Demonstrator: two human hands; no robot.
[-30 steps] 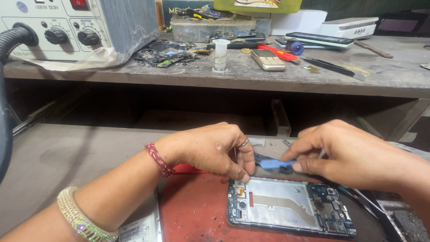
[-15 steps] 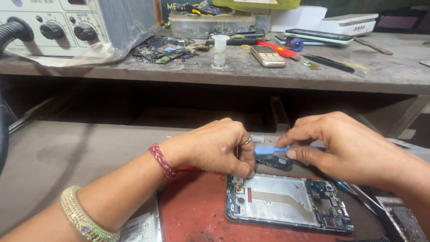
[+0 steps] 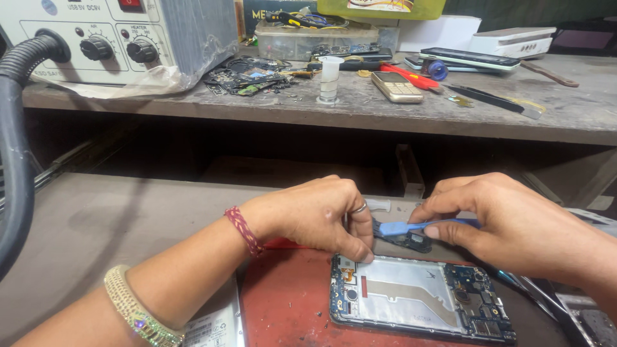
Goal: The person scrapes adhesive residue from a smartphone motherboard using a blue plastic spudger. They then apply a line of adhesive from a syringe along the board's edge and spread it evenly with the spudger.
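An opened smartphone (image 3: pixel 421 299) with its circuit boards exposed lies on a red mat (image 3: pixel 289 302). My left hand (image 3: pixel 315 215), with a ring and a red thread bracelet, pinches a small dark part (image 3: pixel 408 240) just above the phone's top edge. My right hand (image 3: pixel 508 222) holds a blue plastic pry tool (image 3: pixel 402 227), its flat tip resting on that dark part. Both hands sit close together over the phone's upper left corner.
A hot-air rework station (image 3: pixel 122 38) with a black hose (image 3: pixel 16 160) stands on the raised shelf at left. The shelf also carries scrap boards (image 3: pixel 247 74), a small clear bottle (image 3: pixel 330 77), a gold keypad phone (image 3: pixel 397 87), tweezers (image 3: pixel 495 99) and a parts box (image 3: pixel 308 38).
Both hands with the blue tool and dark part have stayed over the phone's top edge; the tool tip has shifted slightly on the part.
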